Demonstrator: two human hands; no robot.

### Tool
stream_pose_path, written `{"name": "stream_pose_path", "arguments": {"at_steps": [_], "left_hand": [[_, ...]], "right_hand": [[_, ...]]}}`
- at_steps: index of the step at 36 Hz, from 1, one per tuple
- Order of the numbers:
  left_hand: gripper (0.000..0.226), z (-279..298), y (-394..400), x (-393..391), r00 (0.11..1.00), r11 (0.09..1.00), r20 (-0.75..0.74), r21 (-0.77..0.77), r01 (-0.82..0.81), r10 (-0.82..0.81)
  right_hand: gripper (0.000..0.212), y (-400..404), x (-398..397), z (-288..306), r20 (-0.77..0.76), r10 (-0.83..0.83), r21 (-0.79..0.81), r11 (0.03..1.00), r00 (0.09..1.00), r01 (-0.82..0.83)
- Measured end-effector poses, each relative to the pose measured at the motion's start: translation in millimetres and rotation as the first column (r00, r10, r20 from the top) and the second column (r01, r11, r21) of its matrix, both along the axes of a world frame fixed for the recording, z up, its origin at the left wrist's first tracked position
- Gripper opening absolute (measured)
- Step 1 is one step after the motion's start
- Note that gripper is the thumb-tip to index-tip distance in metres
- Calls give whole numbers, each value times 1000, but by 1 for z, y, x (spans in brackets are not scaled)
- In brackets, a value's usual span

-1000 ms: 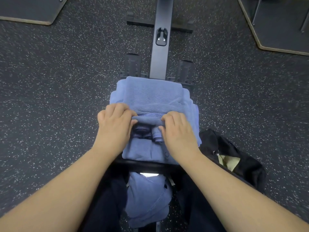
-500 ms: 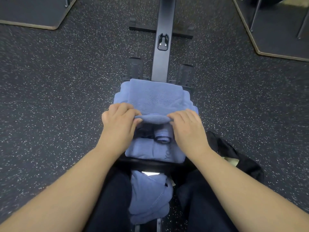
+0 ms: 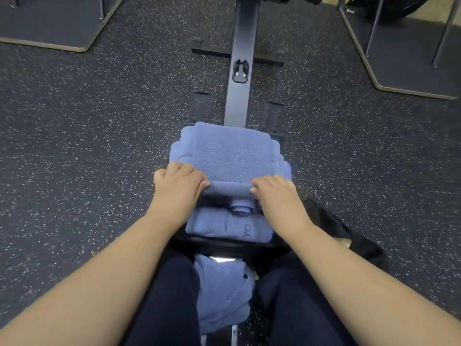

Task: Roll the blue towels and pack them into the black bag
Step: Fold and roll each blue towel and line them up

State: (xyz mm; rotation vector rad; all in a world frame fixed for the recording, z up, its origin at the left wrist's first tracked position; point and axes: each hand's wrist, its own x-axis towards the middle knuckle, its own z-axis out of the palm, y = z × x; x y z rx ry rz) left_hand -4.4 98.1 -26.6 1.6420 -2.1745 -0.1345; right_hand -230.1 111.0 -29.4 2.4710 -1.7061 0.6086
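Nearest the person, a loose blue towel (image 3: 222, 295) hangs between the knees, waiting its turn. Just beyond it a folded blue towel (image 3: 232, 156) lies on the narrow dark surface (image 3: 224, 243) of what looks like a rowing machine. Its near edge is turned over into the start of a roll (image 3: 229, 188). The left hand (image 3: 178, 188) and the right hand (image 3: 277, 193) sit at either end of that roll, fingers (image 3: 199, 179) curled over the top and pressing on it, thumbs out of sight underneath. This looks like the early part of rolling; the next move calls for pushing the roll away evenly, both ends together, so it stays tight and straight. The black bag (image 3: 349, 236) lies on the floor just right of the seat, mostly hidden behind the right forearm, so whether it is open I cannot tell. A small rolled bit beneath the fold is hard to make out. Farther off, the rail (image 3: 240, 46) runs away across the speckled floor (image 3: 87, 146).
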Motion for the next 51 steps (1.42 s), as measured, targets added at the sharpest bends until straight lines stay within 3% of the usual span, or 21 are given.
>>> {"name": "stream_pose_path", "arguments": {"at_steps": [3, 8, 15, 21, 26, 32, 39, 45, 51], "left_hand": [[44, 1, -2, -3, 998, 999, 44, -8, -35, 35], [18, 8, -4, -11, 988, 984, 75, 100, -145, 138], [16, 5, -2, -19, 997, 971, 65, -236, 46, -32], [23, 2, 5, -27, 996, 987, 86, -152, 44, -31], [25, 1, 8, -26, 994, 986, 108, -161, 49, -32], [52, -3, 6, -25, 996, 995, 90, -99, 18, -9], [24, -9, -1, -16, 998, 982, -2, -179, 58, -60], [40, -8, -4, -16, 994, 985, -36, -147, 94, -100], [35, -2, -7, -18, 996, 993, -43, -93, 77, -81]], "right_hand": [[24, -3, 2, -1, -36, -46, -16, 999, 998, 45], [27, -6, 5, -1, -30, -80, -84, 994, 996, 77], [13, -10, 12, 1, 28, -91, -233, 968, 995, 95], [18, -2, 24, 3, 38, -7, -69, 998, 999, 10], [13, -2, 28, -8, 64, -70, -67, 995, 995, 75], [23, 1, 24, -13, 29, -62, -60, 996, 998, 64], [34, -2, 13, -5, 13, -53, -19, 998, 999, 53], [40, -4, 8, -3, 60, -50, 48, 998, 997, 47], [44, -7, 9, 3, 76, -29, 62, 998, 997, 24]]}}
